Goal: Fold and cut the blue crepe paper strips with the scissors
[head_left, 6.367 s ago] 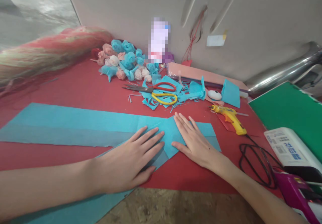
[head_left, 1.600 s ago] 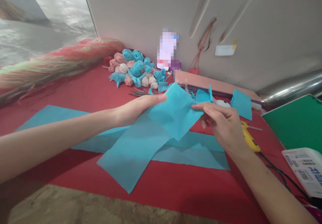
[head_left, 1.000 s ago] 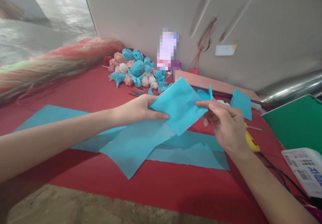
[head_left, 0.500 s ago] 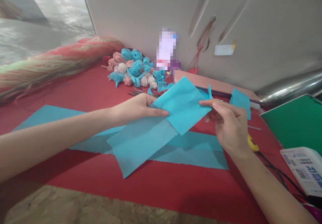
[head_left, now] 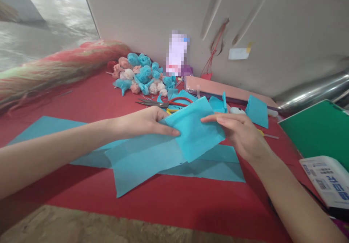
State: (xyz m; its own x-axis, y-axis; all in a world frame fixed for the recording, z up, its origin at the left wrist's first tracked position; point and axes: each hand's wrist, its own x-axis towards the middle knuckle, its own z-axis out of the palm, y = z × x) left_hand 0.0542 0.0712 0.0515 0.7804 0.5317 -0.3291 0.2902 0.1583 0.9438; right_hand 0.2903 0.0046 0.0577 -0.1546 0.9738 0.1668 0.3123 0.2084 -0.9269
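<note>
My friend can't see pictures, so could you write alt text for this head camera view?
Two bare hands, left hand and right hand, hold a folded piece of blue paper above a red table. More blue paper strips lie beneath; scissors and a pile of paper roses sit behind.

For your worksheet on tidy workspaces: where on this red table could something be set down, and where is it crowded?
Bare red table lies between the long blue strip and the paper roses, and along the near edge below the folded blue paper. Crowded: around the scissors and blue scraps.
</note>
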